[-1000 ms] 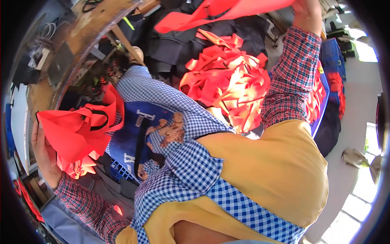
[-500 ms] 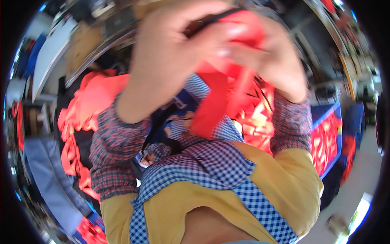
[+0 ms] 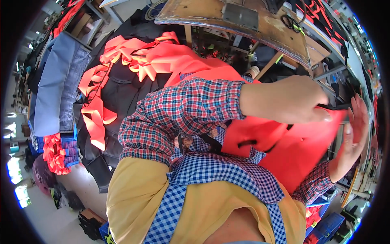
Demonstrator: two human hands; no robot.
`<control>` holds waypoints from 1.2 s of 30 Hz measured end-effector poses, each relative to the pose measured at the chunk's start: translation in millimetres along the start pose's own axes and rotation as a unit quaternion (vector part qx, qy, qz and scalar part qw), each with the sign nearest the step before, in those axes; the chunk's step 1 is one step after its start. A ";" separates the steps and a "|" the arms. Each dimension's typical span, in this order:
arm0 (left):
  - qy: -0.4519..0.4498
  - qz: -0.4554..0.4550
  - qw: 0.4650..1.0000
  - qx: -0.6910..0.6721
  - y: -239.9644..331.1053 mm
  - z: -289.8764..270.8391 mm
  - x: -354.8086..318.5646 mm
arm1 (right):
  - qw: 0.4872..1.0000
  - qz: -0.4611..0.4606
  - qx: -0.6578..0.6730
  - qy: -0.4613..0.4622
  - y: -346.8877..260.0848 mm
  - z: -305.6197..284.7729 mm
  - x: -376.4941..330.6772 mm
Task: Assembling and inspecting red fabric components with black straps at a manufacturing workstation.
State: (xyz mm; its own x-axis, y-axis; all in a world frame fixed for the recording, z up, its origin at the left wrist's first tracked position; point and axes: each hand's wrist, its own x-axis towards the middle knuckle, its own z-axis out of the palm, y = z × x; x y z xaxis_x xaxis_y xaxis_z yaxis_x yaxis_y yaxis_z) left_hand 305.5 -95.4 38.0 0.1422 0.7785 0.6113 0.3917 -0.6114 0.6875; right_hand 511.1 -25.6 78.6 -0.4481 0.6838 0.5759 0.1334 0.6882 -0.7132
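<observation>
My left hand [image 3: 290,99] is closed, pinching a black-trimmed corner of a flat red fabric piece [image 3: 296,150]. The piece hangs from there across my lap, over the blue checked apron [image 3: 219,168]. Short black strips show on its surface. Just to the right, my right hand [image 3: 354,132] is open, fingers stretched upward and the thumb beside the fabric's edge; whether it touches is unclear. Behind my left forearm, more red fabric pieces [image 3: 183,61] trail off to the left in a string, lying over black material [image 3: 122,87].
A worn wooden table [image 3: 195,14] stands ahead, with black-handled scissors [image 3: 290,23] near its right end. Grey-blue cloth [image 3: 55,85] drapes at the left, above a blue crate [image 3: 70,150] with red pieces beside it. Another blue crate [image 3: 329,225] sits at lower right.
Both hands have moved from high in front of me to the right, and they have come apart. The right hand has opened; the red piece is now spread flat. The view has turned too.
</observation>
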 end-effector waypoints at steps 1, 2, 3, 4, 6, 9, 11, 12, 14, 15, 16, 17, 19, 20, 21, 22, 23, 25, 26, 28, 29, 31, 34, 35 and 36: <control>-0.036 -0.038 0.998 0.017 -2.7 -4.4 -3.2 | 0.997 -0.020 -0.044 -0.059 -5.8 6.9 0.0; -0.073 -0.076 0.994 0.035 -5.6 -9.6 -6.1 | 0.988 -0.038 -0.087 -0.118 -7.8 10.1 1.9; -0.073 -0.077 0.994 0.036 -7.9 -16.3 -9.5 | 0.955 -0.093 -0.193 -0.207 -4.7 11.8 11.3; -0.072 -0.067 0.994 0.056 -12.9 -22.1 -9.2 | 0.937 -0.112 -0.217 -0.248 -3.2 20.2 16.1; -0.096 -0.073 0.988 0.095 -22.7 -36.3 -9.2 | 0.912 -0.140 -0.240 -0.301 4.1 37.9 25.5; -0.116 -0.086 0.976 0.166 -37.8 -60.4 -25.6 | 0.925 -0.152 -0.166 -0.306 36.8 70.2 36.2; -0.145 -0.131 0.963 0.186 -41.1 -73.7 -25.6 | 0.935 -0.129 -0.086 -0.320 51.8 84.3 43.3; -0.142 -0.146 0.961 0.187 -42.9 -81.7 -29.9 | 0.935 -0.141 -0.082 -0.316 52.0 92.3 47.5; -0.143 -0.154 0.960 0.187 -49.3 -94.2 -36.1 | 0.932 -0.137 -0.066 -0.330 51.6 108.7 58.2; -0.125 -0.177 0.962 0.168 -52.7 -98.5 -37.2 | 0.934 -0.130 -0.067 -0.327 54.4 115.1 61.1; -0.106 -0.203 0.961 0.152 -55.9 -104.0 -38.5 | 0.935 -0.127 -0.071 -0.322 57.1 121.6 65.4; -0.110 -0.199 0.962 0.151 -59.8 -109.1 -38.1 | 0.931 -0.102 -0.056 -0.346 60.1 127.4 69.7; -0.106 -0.276 0.954 0.057 -65.8 -119.9 -33.2 | 0.927 -0.078 -0.041 -0.366 67.9 136.8 79.3; -0.121 -0.292 0.948 0.037 -73.6 -127.5 -30.3 | 0.928 -0.065 -0.019 -0.367 74.0 142.2 83.5; -0.121 -0.291 0.948 0.038 -74.7 -132.1 -27.9 | 0.927 -0.053 0.005 -0.371 76.4 148.8 86.8; -0.110 -0.334 0.936 -0.002 -75.4 -137.1 -25.3 | 0.920 -0.028 0.024 -0.389 74.8 151.7 91.5; -0.098 -0.376 0.921 -0.041 -75.5 -142.3 -22.2 | 0.921 -0.029 0.024 -0.389 77.2 156.7 95.1; -0.085 -0.403 0.905 -0.106 -80.2 -154.9 -16.1 | 0.904 0.033 0.135 -0.405 87.2 167.8 103.9; -0.081 -0.420 0.894 -0.131 -84.4 -160.6 -12.6 | 0.892 0.063 0.188 -0.407 94.7 174.2 107.2; -0.056 -0.447 0.879 -0.157 -93.3 -170.8 -7.3 | 0.875 0.087 0.242 -0.411 105.2 187.0 116.5; -0.056 -0.444 0.880 -0.155 -100.8 -175.7 -6.1 | 0.853 0.114 0.296 -0.414 110.2 193.0 121.0; 0.006 -0.472 0.863 -0.181 -114.6 -183.7 -2.9 | 0.838 0.131 0.338 -0.409 120.9 205.2 128.3; 0.005 -0.472 0.857 -0.205 -130.8 -193.7 4.1 | 0.810 0.159 0.401 -0.396 133.5 218.1 136.0; 0.005 -0.471 0.859 -0.204 -135.4 -196.3 5.5 | 0.800 0.170 0.424 -0.390 137.1 221.7 138.1; 0.024 -0.473 0.858 -0.198 -139.6 -199.0 6.5 | 0.801 0.167 0.423 -0.390 140.3 225.4 140.5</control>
State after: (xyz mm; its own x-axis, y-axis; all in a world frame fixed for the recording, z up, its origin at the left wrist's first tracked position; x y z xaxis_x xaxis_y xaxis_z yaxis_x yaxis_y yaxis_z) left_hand 70.8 -33.2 23.9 -0.1095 0.9521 -0.2854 -0.0296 0.2839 0.9584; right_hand 267.6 112.3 -30.5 -0.9720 0.2089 0.1076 -0.1382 -0.1379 -0.9808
